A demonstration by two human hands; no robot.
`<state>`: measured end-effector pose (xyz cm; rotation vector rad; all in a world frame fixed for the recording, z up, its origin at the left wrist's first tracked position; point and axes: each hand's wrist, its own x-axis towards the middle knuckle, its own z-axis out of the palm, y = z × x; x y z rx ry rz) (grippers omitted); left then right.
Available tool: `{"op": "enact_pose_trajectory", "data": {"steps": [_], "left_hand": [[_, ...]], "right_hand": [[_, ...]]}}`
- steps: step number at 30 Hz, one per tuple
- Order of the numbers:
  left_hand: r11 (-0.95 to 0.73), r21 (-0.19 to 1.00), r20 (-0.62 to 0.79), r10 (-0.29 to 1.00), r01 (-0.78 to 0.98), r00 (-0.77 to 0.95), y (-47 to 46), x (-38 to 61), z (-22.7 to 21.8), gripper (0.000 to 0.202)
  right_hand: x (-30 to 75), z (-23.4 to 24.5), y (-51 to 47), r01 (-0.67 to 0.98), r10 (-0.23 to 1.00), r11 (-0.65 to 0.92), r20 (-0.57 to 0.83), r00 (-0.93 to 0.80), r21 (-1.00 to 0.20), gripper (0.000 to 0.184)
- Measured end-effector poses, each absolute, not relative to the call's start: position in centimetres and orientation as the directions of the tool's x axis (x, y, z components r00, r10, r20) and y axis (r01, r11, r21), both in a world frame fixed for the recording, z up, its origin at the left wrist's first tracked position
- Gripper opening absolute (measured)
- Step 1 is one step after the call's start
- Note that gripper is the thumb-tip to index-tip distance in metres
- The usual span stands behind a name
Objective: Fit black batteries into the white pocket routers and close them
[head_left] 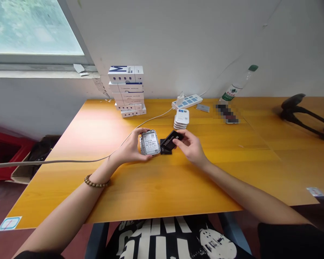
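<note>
Looking down from head height at a yellow wood-grain table (pixel 151 190), two bare forearms reach in from the bottom and meet near its middle. The left hand (pixel 129 149) holds a small silver metal case (pixel 150 142) with a printed white label on its face, the fingers (pixel 143 132) curled around its edge. Just beside it, the right hand (pixel 190 149) pinches a flat black battery (pixel 172 140) marked 3000mAh between thumb and fingers, holding it tilted above the table. A second black battery (pixel 165 151) lies flat on the table directly beneath it, next to the case. A wooden bead bracelet (pixel 95 181) circles the left wrist. Farther back, a tall stack of white boxes (pixel 126 91) stands near the wall, and a white power strip (pixel 187 101) lies near a small pile of white packets (pixel 181 119). A white cable (pixel 70 161) crosses the table's left side and runs past its edge. To the right, a clear plastic bottle (pixel 239 84) leans against the wall above a blurred object (pixel 226 113), and a black stand (pixel 305 117) sits near the far end. A window (pixel 32 27) fills the upper left corner, and a red crate (pixel 5 154) sits low on the left. A black shirt (pixel 164 241) with white print shows at the bottom.
</note>
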<state>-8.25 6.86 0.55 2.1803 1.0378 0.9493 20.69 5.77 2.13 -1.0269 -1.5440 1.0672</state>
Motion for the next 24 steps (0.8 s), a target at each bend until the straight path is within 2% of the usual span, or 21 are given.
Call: {"op": "enact_pose_trajectory", "data": {"steps": [3,7,10,13,16,18,21,24], "left_hand": [[-0.504,0.734,0.288,0.838,0.455,0.464,7.8,-9.3,0.2,0.094],[-0.469,0.754,0.225,0.843,0.46,0.489,8.1,-9.6,-0.4,0.091],[-0.449,0.766,0.185,0.839,0.46,0.511,8.1,-9.6,-0.6,0.092],[-0.436,0.758,0.138,0.834,0.485,0.534,8.1,-9.6,-0.4,0.095],[-0.444,0.721,0.11,0.831,0.532,0.545,8.0,-9.4,0.0,0.105],[-0.459,0.696,0.114,0.83,0.552,0.546,8.0,-9.3,0.0,0.11],[-0.463,0.676,0.118,0.836,0.573,0.536,7.9,-9.1,0.1,0.107],[-0.448,0.669,0.097,0.844,0.594,0.527,7.8,-9.1,0.1,0.102]], "right_hand": [[20.5,1.3,8.7,0.211,0.961,0.151,0.093,-0.261,-0.966,0.032],[20.0,0.3,10.8,0.341,0.919,0.157,0.01,-0.394,-0.927,0.029],[19.7,0.0,11.0,0.452,0.914,0.263,0.069,-0.4,-0.852,0.03],[19.8,0.2,10.7,0.569,0.897,0.391,0.16,-0.413,-0.723,0.03],[20.1,0.6,10.3,0.613,0.861,0.469,0.173,-0.478,-0.636,0.033],[20.4,0.9,10.1,0.617,0.83,0.504,0.14,-0.541,-0.604,0.041],[20.8,1.3,9.7,0.607,0.756,0.547,0.029,-0.654,-0.576,0.072],[21.1,1.4,9.6,0.605,0.722,0.57,-0.014,-0.692,-0.556,0.076]]}}
